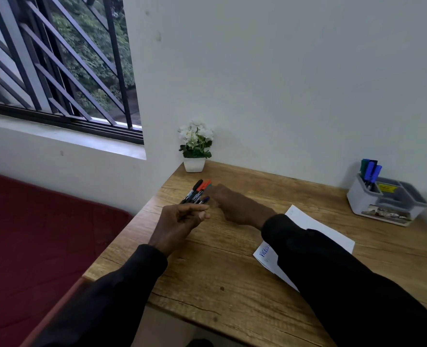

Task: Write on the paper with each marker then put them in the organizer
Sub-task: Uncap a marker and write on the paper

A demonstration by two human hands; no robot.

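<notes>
head view: the only view, looking down over a wooden table (pixel 220 271) set into a corner of white wall
loose markers: a small bunch (pixel 196 192) lies on the table's far left part, side by side and slanting away to the right; a black marker (pixel 197 184) and a red marker (pixel 204 185) can be made out, and a dark blue tip (pixel 206 198) shows nearest the hands
left hand: left hand (pixel 182 221) hovers at the near ends of the bunch, fingers nearly straight and loosely together, thumb below them, nothing seen between; whether it touches the markers cannot be told
right hand: right hand (pixel 235 204) reaches across with its back to the camera, fingertips at the far right of the bunch; that spot is blurred, so whether it pinches a marker cannot be told
paper: white sheet (pixel 315 221) lies right of the hands, with blue writing (pixel 265 252) at its near left corner
in the way: the black right sleeve (pixel 332 271) crosses the paper and hides much of it
organizer: grey desk organizer (pixel 372 204) stands at the far right by the wall, well apart from the loose markers; blue markers (pixel 370 170) and a green one (pixel 364 166) stand upright in its tall left compartment
around: potted white flowers (pixel 195 146) in the far corner just beyond the bunch; barred window (pixel 57 58) at left; dark red cushion (pixel 32 234) below it beside the table
</notes>
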